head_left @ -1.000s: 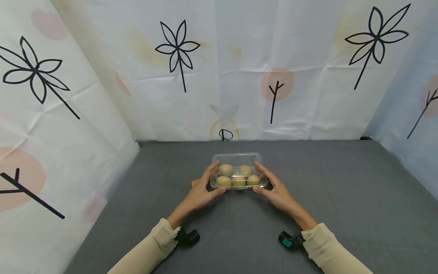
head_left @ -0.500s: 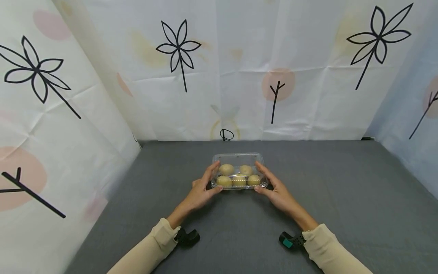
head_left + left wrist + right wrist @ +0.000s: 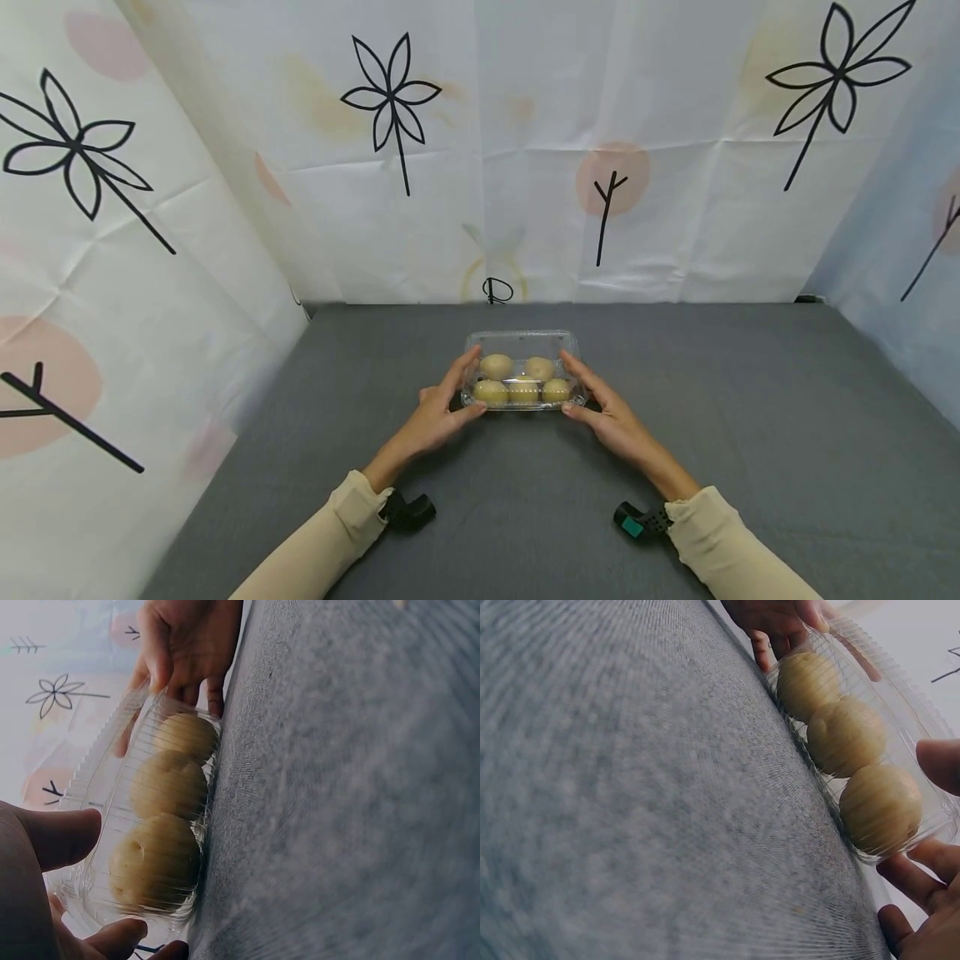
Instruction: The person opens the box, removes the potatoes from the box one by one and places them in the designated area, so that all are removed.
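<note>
A clear plastic clamshell box (image 3: 522, 342) stands on the grey cloth, its lid down. Inside are several round, pale yellow items that look like potatoes (image 3: 169, 784), lying in two rows. My left hand (image 3: 437, 421) holds the box's left end, thumb at the near corner and fingers along the side. The opposite end is held by my right hand (image 3: 617, 423) in much the same way. Three of the potatoes (image 3: 846, 736) show through the ribbed wall in the right wrist view. Fingertips behind the box are partly hidden.
A grey cloth (image 3: 360, 350) covers the table. White printed fabric (image 3: 540, 100) with plant drawings walls off the back and sides. A black wrist device (image 3: 408, 510) sits on the left wrist, another (image 3: 641, 521) on the right.
Both thumbs have slid slightly outward along the box's near edge. The box keeps its place on the cloth, and the head view has tilted a little downward.
</note>
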Tool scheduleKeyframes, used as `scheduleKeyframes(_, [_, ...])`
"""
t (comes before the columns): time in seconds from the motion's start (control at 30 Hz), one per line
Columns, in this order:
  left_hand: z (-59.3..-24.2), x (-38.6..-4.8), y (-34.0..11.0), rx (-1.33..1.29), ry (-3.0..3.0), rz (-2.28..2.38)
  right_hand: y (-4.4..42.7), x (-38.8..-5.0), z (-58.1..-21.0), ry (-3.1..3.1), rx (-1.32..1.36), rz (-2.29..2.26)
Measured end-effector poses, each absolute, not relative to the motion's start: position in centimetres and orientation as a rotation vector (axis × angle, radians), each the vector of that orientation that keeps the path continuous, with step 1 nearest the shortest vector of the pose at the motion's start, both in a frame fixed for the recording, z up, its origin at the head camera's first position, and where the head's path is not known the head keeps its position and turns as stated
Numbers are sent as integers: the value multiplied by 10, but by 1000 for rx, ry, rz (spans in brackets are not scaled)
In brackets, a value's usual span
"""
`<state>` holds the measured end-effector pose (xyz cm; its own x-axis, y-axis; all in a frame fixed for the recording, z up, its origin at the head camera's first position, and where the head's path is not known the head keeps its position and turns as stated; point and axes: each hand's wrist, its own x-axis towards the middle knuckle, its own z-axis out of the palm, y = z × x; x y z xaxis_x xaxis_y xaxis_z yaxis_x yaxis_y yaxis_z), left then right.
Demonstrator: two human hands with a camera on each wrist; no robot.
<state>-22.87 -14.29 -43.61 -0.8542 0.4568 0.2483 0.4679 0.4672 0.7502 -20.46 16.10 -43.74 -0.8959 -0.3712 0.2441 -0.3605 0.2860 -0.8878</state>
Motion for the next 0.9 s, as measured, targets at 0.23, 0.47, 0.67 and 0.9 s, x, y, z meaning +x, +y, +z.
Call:
scheduleKeyframes(0.23, [-438, -231, -145, -848, -2697, -1367, 161, -206, -438, 2468, -773, -1765])
scheduleKeyframes(0.47, [-438, -232, -146, -860, -2699, -1378, 165, -208, -437, 2478, -817, -1757])
scheduleKeyframes(0.67, [-437, -233, -148, -860, -2693, -1411, 166, -208, -435, 2488, -854, -1713])
scheduleKeyframes(0.9, [-435, -233, -148, -860, -2711, -1398, 165, -208, -434, 2499, -829, -1703])
